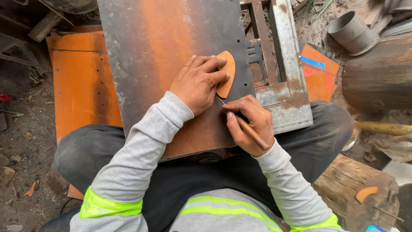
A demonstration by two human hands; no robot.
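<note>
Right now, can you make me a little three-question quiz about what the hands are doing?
1. True or false: the left hand presses the orange curved template flat on the rusty metal sheet.
2. What does the right hand hold? A) hammer B) wooden-handled scriber C) brush
3. Which lies right of the sheet: a grey metal frame or a bucket?

Key: 1 true; 2 B; 3 grey metal frame.
</note>
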